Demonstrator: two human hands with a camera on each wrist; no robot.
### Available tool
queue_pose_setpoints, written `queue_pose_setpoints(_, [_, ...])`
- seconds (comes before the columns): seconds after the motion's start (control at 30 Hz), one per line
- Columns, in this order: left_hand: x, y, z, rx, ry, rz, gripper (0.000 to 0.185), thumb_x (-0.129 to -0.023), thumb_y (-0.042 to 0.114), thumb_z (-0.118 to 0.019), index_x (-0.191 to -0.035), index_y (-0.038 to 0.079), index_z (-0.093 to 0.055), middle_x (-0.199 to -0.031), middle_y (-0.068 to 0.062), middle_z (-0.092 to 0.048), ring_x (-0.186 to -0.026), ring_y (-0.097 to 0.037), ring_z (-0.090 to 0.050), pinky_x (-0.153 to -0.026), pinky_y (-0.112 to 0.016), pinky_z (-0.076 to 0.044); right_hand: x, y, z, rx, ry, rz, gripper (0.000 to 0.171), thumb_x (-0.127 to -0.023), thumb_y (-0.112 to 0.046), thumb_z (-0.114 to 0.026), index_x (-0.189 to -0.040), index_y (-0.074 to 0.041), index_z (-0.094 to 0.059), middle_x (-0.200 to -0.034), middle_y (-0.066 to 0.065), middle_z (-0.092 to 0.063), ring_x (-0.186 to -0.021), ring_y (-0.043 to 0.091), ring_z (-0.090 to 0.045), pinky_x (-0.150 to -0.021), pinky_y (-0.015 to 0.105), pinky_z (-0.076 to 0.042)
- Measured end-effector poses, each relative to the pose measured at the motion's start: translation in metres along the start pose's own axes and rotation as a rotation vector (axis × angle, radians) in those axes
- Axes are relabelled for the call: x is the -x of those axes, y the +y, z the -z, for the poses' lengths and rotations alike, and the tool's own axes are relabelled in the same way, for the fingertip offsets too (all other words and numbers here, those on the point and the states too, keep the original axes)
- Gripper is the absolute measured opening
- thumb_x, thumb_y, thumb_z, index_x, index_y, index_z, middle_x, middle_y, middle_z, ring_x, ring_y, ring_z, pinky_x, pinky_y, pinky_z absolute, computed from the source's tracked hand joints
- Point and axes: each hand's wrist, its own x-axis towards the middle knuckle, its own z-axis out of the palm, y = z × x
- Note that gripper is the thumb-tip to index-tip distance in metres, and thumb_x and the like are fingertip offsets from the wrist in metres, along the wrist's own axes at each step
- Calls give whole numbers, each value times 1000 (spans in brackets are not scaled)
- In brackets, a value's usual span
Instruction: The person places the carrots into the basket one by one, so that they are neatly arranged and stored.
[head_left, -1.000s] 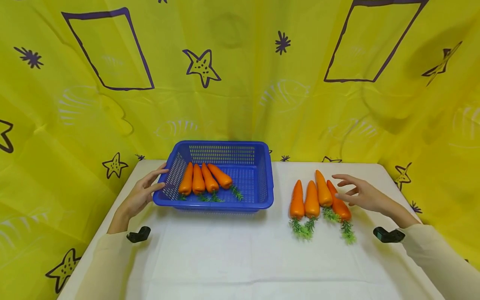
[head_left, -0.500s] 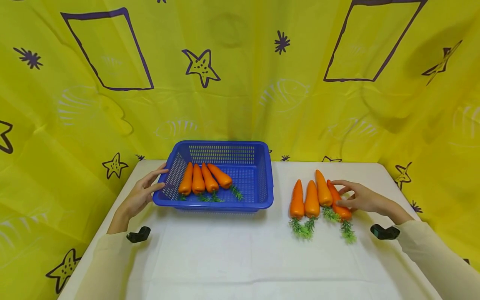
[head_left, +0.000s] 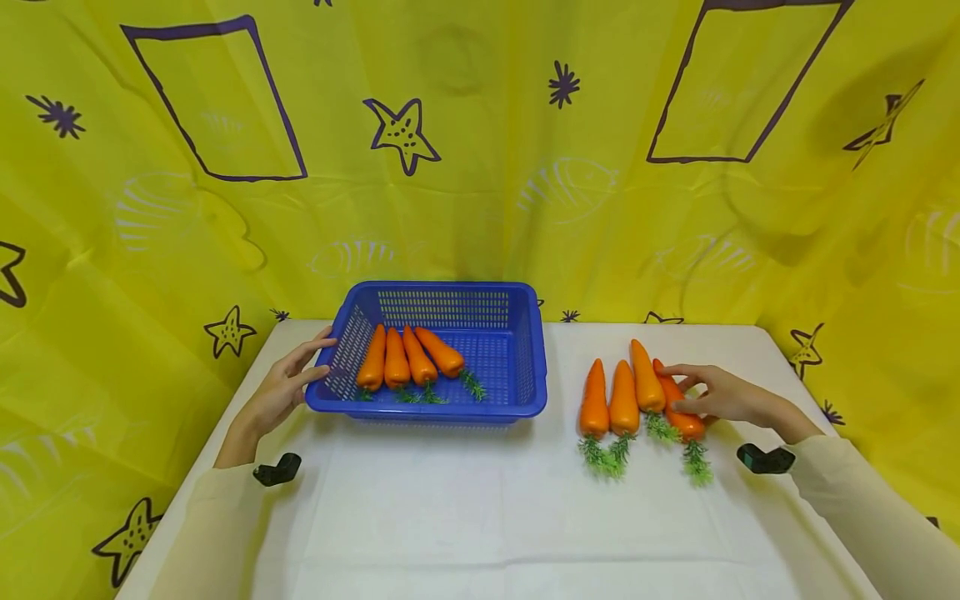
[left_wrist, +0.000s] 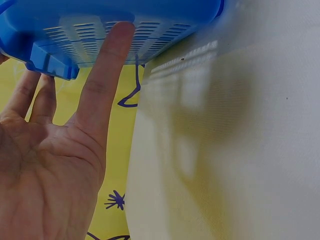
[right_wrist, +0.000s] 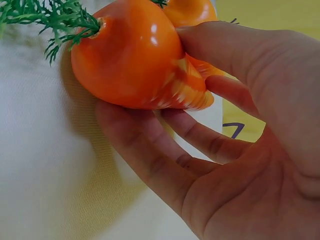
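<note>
On the left of the head view, my left hand (head_left: 276, 393) rests its fingers and thumb against the left side of a blue plastic basket (head_left: 525, 350). The left wrist view shows its thumb (left_wrist: 100, 85) nearly straight along the basket's slotted wall. Several orange carrots (head_left: 396, 360) with green tops lie inside that basket. My right hand (head_left: 726, 396) holds the rightmost carrot (head_left: 688, 427) of a group on the table. In the right wrist view, its thumb is at one side of the glossy carrot (right_wrist: 132, 55) and its curled fingers are under the other.
Three more carrots, an outer one (head_left: 594, 404), a middle one (head_left: 624, 400) and a farther one (head_left: 647, 379), lie left of my right hand. A white cloth (head_left: 480, 500) covers the table. Yellow patterned sheeting (head_left: 480, 192) hangs behind and at both sides.
My right hand has moved down and slightly left onto the rightmost carrot, and its fingers have closed around it. The left hand and the basket stay put.
</note>
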Motion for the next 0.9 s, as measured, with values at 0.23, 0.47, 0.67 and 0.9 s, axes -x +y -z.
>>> queue_pose_setpoints(0.23, [0,3,-1,-5,9,7,50,-108,7,-49,-157,8,-39,-174,0,-4,-132,-6,-47,-88,-37,-60,0,-2,0,-9,1,-15,74,-96,-17,-72,-155,6,-34,-134,39,-48,-92,26,-67,-73,33,-62])
queue_pose_setpoints(0.47, [1,5,-2,-32,9,-2,50,-108,9,-50,-157,5,-38,-174,-3,-3,-132,-4,-46,-90,-36,-60,-1,-6,-1,-28,8,-51,76,-95,-14,-74,-155,7,-33,-132,38,-48,-83,26,-66,-68,36,-62])
queue_pose_setpoints(0.67, [1,4,-1,-24,14,-2,50,-108,9,-51,-156,4,-37,-174,-3,-3,-131,-5,-50,-88,-36,-60,-4,-12,-6,7,38,-76,77,-92,-13,-76,-153,9,-35,-122,33,-54,-72,23,-64,-62,38,-62])
queue_pose_setpoints(0.9, [2,3,-2,-2,14,4,49,-108,8,-51,-155,4,-39,-174,0,-6,-129,-8,-55,-87,-37,-61,-5,-13,-7,36,34,-72,75,-92,-12,-76,-152,11,-36,-118,31,-55,-70,24,-62,-59,38,-61])
